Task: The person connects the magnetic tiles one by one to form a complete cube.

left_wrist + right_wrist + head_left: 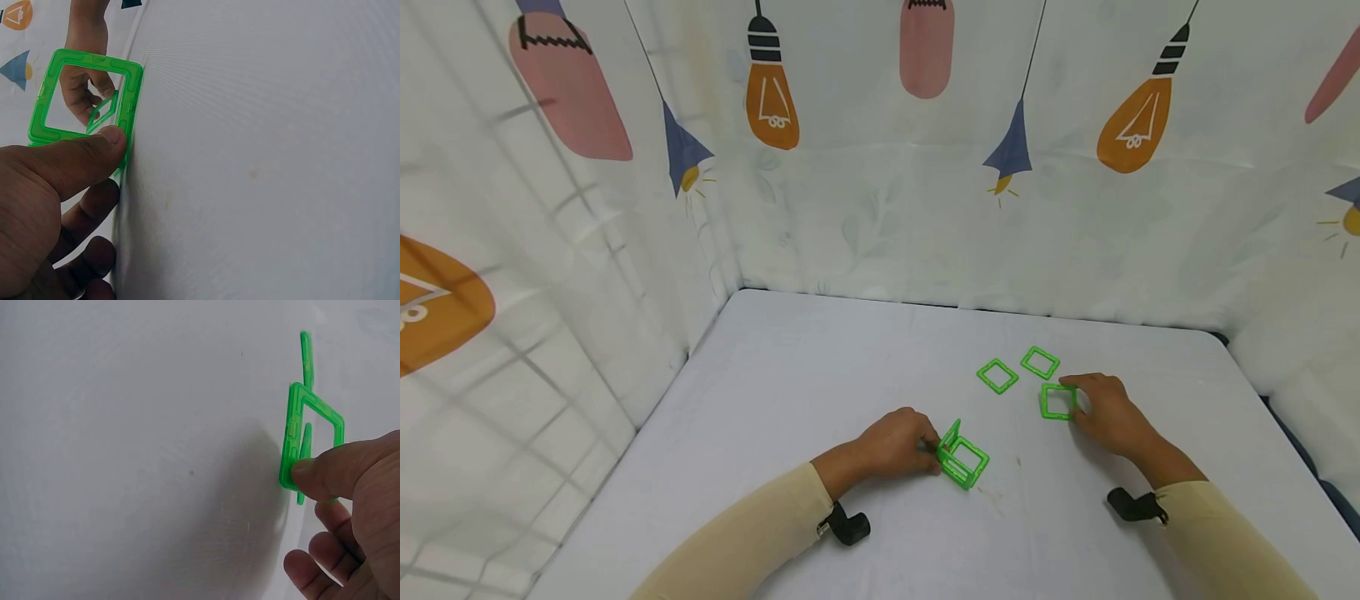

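Left hand [891,443]: thumb and fingers brought together in a pinch on the near-left side of the joined green frames [956,471] (landmark for all positions below). Left wrist view shows the thumb laid along a frame edge, other fingers bent beneath it. The joined set has at least two square frames meeting at an angle, one standing up; exact count cannot be told.

Right hand [1105,410]: thumb and index nearly closed, pinching a single green frame [1044,402] by its side; remaining fingers loosely bent, per right wrist view. This frame is to the right of and beyond the landmark, well apart from it, and tilted up; contact of its lower edge with the cloth cannot be told.

Two loose frames, apart from each other: the first [1007,369] beyond the landmark and slightly right; the second [1047,354] farther beyond and farther right, near the pinched frame.

White tablecloth [820,367] under the landmark, faint brownish marks just right of it. Black wrist cameras: left [850,528] nearer the person than the landmark, right [1135,506] well to its right. Printed curtain [865,192] behind all, beyond the landmark.
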Available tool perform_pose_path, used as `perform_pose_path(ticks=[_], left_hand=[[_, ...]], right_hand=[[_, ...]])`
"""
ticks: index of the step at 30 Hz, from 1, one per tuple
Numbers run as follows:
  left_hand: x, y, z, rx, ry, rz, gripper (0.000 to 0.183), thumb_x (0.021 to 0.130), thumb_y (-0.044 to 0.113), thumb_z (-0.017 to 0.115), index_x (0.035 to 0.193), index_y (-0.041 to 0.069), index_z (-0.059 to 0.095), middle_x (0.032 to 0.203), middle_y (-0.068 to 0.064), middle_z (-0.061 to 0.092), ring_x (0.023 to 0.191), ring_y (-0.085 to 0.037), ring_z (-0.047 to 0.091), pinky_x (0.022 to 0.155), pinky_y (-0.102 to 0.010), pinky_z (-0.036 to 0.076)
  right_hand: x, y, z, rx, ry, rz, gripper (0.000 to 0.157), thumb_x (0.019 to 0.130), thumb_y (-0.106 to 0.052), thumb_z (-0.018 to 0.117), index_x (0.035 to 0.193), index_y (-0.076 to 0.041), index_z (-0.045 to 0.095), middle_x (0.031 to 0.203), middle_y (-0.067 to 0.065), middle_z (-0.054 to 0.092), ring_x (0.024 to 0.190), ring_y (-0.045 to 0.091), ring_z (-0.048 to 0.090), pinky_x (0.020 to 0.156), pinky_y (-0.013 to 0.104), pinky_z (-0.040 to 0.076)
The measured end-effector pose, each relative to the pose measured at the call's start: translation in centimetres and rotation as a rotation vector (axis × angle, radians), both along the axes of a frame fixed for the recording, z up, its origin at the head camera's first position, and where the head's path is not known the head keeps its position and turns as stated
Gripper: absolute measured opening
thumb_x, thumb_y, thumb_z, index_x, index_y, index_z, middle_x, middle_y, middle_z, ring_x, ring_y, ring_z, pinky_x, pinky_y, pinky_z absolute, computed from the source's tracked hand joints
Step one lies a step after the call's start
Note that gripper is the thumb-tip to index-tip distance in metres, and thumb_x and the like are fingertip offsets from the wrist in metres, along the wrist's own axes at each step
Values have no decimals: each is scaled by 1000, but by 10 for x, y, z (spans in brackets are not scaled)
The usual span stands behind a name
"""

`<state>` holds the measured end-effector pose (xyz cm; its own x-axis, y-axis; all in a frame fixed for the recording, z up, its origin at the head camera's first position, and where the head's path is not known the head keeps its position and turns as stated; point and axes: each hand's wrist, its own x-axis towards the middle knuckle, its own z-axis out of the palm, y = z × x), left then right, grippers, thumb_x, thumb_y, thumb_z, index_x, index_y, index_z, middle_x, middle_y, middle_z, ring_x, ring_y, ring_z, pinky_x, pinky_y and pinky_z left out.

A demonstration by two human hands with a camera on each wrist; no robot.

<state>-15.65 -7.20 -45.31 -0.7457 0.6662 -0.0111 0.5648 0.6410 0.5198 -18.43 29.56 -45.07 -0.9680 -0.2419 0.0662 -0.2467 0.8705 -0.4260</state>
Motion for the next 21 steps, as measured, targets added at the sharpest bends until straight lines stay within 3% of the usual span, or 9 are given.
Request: perform_pose_path(ticks=[3, 11, 21], left_hand=[[0, 0, 0, 1, -4, 0, 21, 82, 24, 89, 101, 19, 83, 98, 17, 72, 100, -2, 61, 94, -24, 47], [0, -1, 0, 13, -12, 2, 21, 81, 23, 89, 101, 20, 83, 98, 18, 71, 99, -2, 60, 92, -24, 47], [-1, 0, -1, 11, -8, -1, 21, 81, 24, 89, 100, 21, 83, 98, 18, 71, 100, -2, 60, 93, -24, 47]], right_hand=[[1, 1, 0, 12, -10, -10, 49, 90, 0, 70, 137, 0, 58, 134, 32, 55, 125, 53, 44, 98, 67, 41], [6, 7, 0, 33, -10, -21, 49, 93, -10, 72, 140, -9, 57, 109, 16, 67, 104, 38, 61, 76, 54, 51], [15, 9, 2, 34, 67, -55, 33, 97, -16, 70, 130, -12, 66, 98, 4, 71, 78, 19, 59, 57, 33, 43]])
